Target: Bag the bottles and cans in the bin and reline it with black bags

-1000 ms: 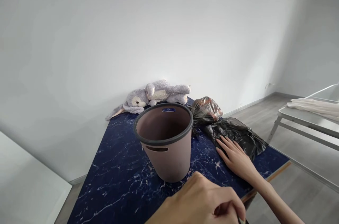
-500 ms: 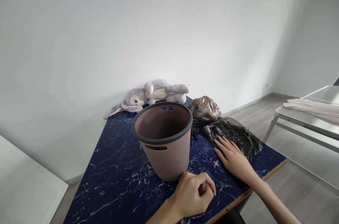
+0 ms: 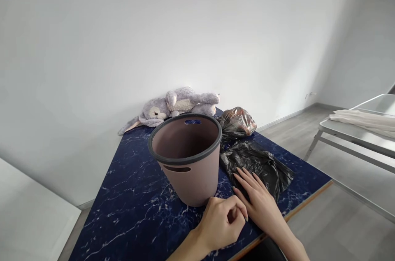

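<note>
A mauve trash bin (image 3: 193,180) with a dark grey rim and slotted handles stands upright on the blue marbled table. My left hand (image 3: 224,222) rests on the table right by the bin's base, its fingers curled into a loose fist with nothing seen inside. Spread flat on a black plastic bag (image 3: 262,164) is my right hand (image 3: 257,199), its fingertips over the bag's near left edge. The bag lies thin and crumpled to the right of the bin. Behind it sits a bunched, filled black plastic bag (image 3: 237,123), with orange-brown contents showing through.
A grey plush rabbit (image 3: 182,102) lies on its side at the table's back, against the white wall. The wooden-edged blue table (image 3: 123,211) ends at the right above a grey floor. A metal-framed table (image 3: 354,131) with white cloth (image 3: 364,119) stands further right.
My right hand has slid left and nearer to me, and the flat black bag has shifted the same way, closer to the bin. My left hand keeps its curled pose. The view has tilted slightly down.
</note>
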`<state>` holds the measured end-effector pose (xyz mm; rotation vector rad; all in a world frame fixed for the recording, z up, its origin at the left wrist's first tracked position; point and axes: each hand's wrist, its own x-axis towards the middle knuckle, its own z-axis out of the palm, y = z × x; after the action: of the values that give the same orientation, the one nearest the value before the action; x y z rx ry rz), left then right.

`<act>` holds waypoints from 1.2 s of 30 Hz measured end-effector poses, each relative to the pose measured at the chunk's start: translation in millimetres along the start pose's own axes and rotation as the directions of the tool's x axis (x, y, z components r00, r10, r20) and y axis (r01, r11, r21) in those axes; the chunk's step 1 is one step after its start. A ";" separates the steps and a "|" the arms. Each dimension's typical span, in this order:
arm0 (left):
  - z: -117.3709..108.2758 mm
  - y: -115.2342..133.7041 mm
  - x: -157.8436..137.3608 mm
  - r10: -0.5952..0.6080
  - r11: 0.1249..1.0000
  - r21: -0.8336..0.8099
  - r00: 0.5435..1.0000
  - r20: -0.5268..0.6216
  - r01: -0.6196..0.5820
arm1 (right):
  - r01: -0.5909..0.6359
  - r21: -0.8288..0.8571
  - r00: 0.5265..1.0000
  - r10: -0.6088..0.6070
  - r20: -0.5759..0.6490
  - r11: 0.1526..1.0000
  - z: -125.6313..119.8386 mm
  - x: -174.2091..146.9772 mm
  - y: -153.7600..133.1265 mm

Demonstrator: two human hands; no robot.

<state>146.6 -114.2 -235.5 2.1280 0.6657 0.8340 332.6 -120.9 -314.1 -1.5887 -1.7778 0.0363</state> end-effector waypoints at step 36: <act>-2.8 0.6 2.4 -0.015 0.999 0.052 0.999 0.048 0.012 | -0.540 0.765 0.662 0.738 0.128 0.352 -66.2 -7.9 -2.6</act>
<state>146.3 -111.7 -232.8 2.1810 0.6824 0.7631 365.1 -157.4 -268.7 -1.4297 -0.6176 0.8411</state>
